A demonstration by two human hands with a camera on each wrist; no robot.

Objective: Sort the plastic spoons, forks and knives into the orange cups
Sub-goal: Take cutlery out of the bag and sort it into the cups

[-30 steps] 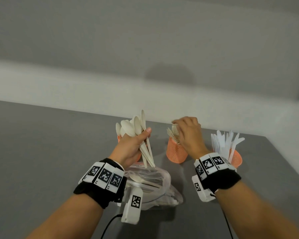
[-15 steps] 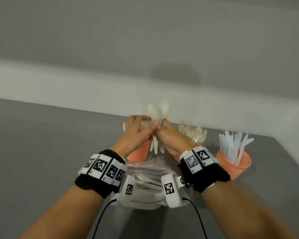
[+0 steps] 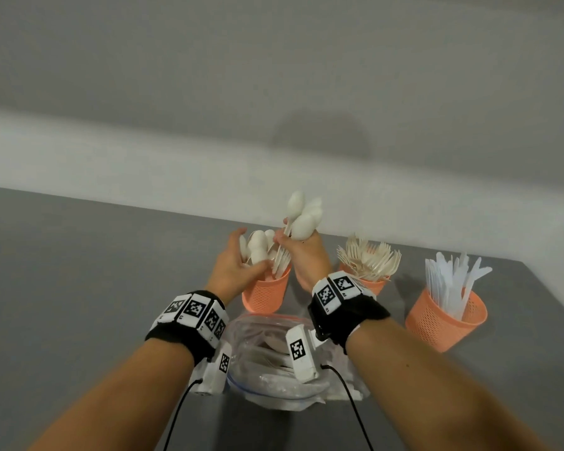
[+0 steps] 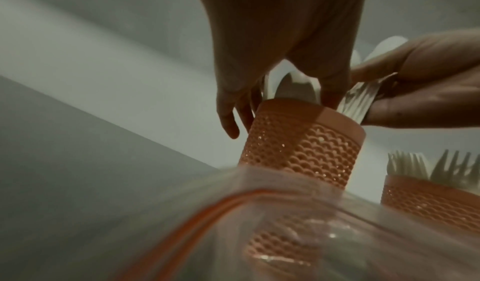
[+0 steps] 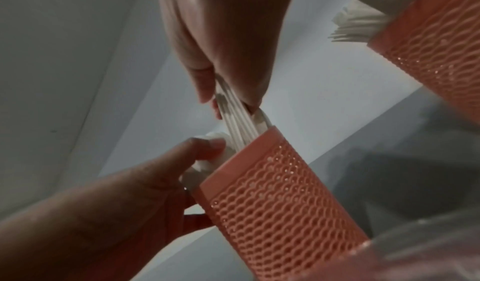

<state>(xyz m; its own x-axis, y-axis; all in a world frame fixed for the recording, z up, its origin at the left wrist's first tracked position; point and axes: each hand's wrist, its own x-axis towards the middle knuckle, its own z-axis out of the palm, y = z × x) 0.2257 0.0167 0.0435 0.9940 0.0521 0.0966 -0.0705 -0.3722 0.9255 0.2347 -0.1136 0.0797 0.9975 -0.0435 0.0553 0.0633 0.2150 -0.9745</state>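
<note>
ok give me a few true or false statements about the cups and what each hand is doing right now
1. The right hand grips a bunch of spoons by the handles, over the left cup. True.
2. The middle cup holds knives. False: it holds forks; the knives stand in the right cup.
3. The left hand rests flat on the table. False: it is at the left cup's rim, touching the spoons there.
4. A clear plastic bag lies in front of the cups. True.
</note>
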